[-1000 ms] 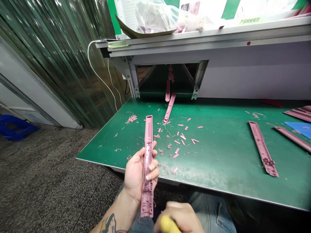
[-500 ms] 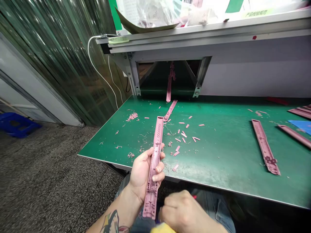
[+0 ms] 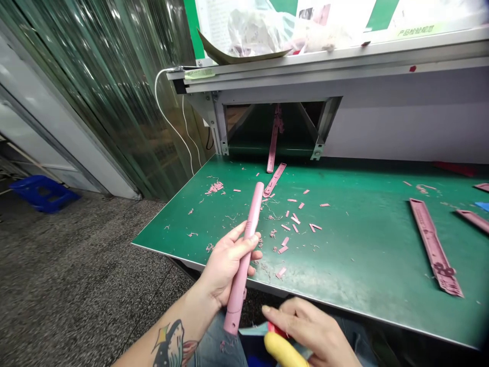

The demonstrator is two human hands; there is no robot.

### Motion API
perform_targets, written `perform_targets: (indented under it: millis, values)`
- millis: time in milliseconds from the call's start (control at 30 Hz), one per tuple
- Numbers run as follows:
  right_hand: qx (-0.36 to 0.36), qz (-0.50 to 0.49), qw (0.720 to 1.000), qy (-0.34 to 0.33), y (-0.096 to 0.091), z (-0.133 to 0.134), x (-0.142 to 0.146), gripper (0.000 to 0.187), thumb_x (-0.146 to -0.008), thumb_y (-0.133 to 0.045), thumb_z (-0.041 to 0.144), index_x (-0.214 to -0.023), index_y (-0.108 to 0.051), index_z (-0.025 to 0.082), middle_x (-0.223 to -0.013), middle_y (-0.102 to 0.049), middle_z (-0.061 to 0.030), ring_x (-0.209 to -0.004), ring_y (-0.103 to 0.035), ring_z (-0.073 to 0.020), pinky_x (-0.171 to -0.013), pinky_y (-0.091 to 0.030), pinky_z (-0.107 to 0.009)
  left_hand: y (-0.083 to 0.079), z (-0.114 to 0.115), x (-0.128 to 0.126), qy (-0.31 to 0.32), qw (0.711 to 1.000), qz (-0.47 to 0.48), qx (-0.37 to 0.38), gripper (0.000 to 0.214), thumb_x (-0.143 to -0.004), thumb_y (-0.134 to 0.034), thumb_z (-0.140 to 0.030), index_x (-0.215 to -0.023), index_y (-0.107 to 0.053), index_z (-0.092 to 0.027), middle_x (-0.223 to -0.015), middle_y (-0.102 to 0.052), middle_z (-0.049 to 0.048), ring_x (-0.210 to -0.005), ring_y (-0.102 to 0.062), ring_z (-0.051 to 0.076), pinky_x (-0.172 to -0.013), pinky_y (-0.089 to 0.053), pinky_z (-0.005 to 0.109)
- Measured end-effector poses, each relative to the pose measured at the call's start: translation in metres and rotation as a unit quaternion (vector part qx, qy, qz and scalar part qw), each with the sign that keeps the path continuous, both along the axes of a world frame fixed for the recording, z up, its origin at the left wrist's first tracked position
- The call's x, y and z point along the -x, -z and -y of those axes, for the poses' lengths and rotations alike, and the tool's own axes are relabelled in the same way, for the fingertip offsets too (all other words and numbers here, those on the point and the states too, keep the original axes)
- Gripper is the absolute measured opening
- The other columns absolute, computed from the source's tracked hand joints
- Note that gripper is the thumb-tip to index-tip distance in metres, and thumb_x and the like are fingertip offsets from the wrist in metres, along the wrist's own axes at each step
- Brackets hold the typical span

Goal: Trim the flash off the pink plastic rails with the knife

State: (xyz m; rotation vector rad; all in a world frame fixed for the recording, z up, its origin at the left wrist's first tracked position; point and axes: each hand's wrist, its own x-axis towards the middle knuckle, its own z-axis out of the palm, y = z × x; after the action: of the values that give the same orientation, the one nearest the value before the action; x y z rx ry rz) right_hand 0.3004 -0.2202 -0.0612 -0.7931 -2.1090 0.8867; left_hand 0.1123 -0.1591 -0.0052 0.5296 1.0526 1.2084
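The left hand (image 3: 225, 265) clamps a pink plastic rail (image 3: 239, 298) in its fingers; the right hand (image 3: 309, 326) holds its fingers apart by a yellow handle (image 3: 282, 350); pink offcuts (image 3: 290, 229) strew the surface (image 3: 362, 270).

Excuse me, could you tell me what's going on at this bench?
A person sits at a green workbench. Their left hand grips a long pink plastic strip, while their right hand is at a yellow handle at the bottom of the view. Pink plastic offcuts and shavings lie scattered across the bench, and another pink strip lies further right.
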Motion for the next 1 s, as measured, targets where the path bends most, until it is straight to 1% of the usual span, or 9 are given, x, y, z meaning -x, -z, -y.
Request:
perform_targets:
  millis: [200,400,500,600,633,700,833,933,1000]
  values:
    - [-0.019,0.092,0.995,0.02,-0.014,-0.011,0.003,0.026,-0.089,-0.06,0.036,-0.105,-0.072,0.02,-0.075,-0.065,-0.0075,-0.062,-0.06,-0.0161,-0.056,-0.049,-0.025,0.0,-0.002,-0.005,0.04,0.999,-0.036,-0.001,0.058,-0.072,-0.075,-0.016,-0.128,-0.056,-0.021,-0.099,-0.063,0.0065,-0.053,-0.059,0.007,-0.032,-0.047,0.013]
    - [-0.024,0.05,0.997,0.051,-0.014,-0.011,0.008,0.025,-0.089,-0.06,0.035,-0.104,-0.073,0.021,-0.07,-0.065,-0.0063,-0.059,-0.06,-0.016,-0.054,-0.05,-0.026,0.002,-0.001,-0.01,0.064,0.997,-0.039,0.001,0.054,-0.073,-0.075,-0.02,-0.124,-0.059,-0.023,-0.099,-0.062,0.0056,-0.054,-0.056,0.006,-0.033,-0.045,0.012]
    - [-0.07,0.037,0.994,0.069,-0.013,-0.01,0.004,0.023,-0.087,-0.062,0.03,-0.107,-0.072,0.022,-0.071,-0.065,-0.0057,-0.058,-0.06,-0.0162,-0.053,-0.05,-0.025,0.0,0.0,-0.011,0.064,0.997,-0.04,0.004,0.054,-0.072,-0.075,-0.019,-0.123,-0.06,-0.023,-0.097,-0.061,0.0049,-0.053,-0.055,0.006,-0.033,-0.045,0.012]
    - [-0.111,-0.015,0.983,0.148,-0.009,-0.008,0.0,0.03,-0.087,-0.06,0.021,-0.116,-0.066,0.023,-0.081,-0.066,-0.0079,-0.068,-0.063,-0.0187,-0.058,-0.052,-0.027,-0.002,0.001,-0.011,0.058,0.997,-0.043,0.004,0.056,-0.071,-0.076,-0.018,-0.124,-0.059,-0.024,-0.095,-0.061,0.0043,-0.052,-0.054,0.006,-0.033,-0.045,0.014]
    - [-0.093,-0.041,0.978,0.18,-0.007,-0.007,0.0,0.03,-0.087,-0.059,0.021,-0.117,-0.065,0.024,-0.085,-0.066,-0.0084,-0.072,-0.064,-0.0197,-0.061,-0.052,-0.028,-0.003,0.001,-0.011,0.057,0.997,-0.044,0.004,0.058,-0.07,-0.076,-0.018,-0.125,-0.059,-0.025,-0.095,-0.062,0.0044,-0.052,-0.055,0.007,-0.033,-0.046,0.015]
    - [0.007,-0.095,0.974,0.207,-0.004,-0.008,0.008,0.025,-0.088,-0.06,0.027,-0.112,-0.065,0.024,-0.085,-0.065,-0.0072,-0.073,-0.063,-0.02,-0.061,-0.052,-0.028,-0.003,0.0,-0.014,0.046,0.998,-0.045,-0.002,0.06,-0.07,-0.077,-0.016,-0.126,-0.057,-0.025,-0.095,-0.063,0.0049,-0.056,-0.058,0.009,-0.035,-0.047,0.016]
    - [0.251,-0.218,0.935,0.125,-0.002,-0.024,0.039,0.035,-0.085,-0.06,0.048,-0.106,-0.061,0.02,-0.074,-0.063,-0.0022,-0.061,-0.06,-0.016,-0.057,-0.051,-0.026,0.007,-0.004,-0.035,0.001,0.999,-0.033,-0.013,0.05,-0.078,-0.069,-0.02,-0.127,-0.056,-0.025,-0.092,-0.065,0.0037,-0.055,-0.056,0.006,-0.047,-0.049,0.016]
    - [0.289,-0.242,0.913,0.157,-0.004,-0.047,0.038,0.042,-0.078,-0.065,0.055,-0.095,-0.061,0.017,-0.073,-0.066,-0.0039,-0.066,-0.064,-0.0188,-0.062,-0.052,-0.028,0.024,-0.009,-0.051,-0.022,0.999,-0.033,-0.019,0.041,-0.087,-0.058,-0.036,-0.125,-0.057,-0.023,-0.099,-0.066,0.0068,-0.059,-0.059,0.008,-0.054,-0.051,0.02]
    - [0.277,-0.188,0.912,0.236,-0.004,-0.061,0.01,0.041,-0.077,-0.064,0.055,-0.089,-0.062,0.016,-0.07,-0.067,-0.0043,-0.06,-0.064,-0.0193,-0.056,-0.05,-0.027,0.035,-0.012,-0.052,-0.037,0.997,-0.051,-0.044,0.045,-0.084,-0.063,-0.04,-0.125,-0.059,-0.021,-0.104,-0.067,0.0089,-0.075,-0.063,0.012,-0.063,-0.052,0.02]
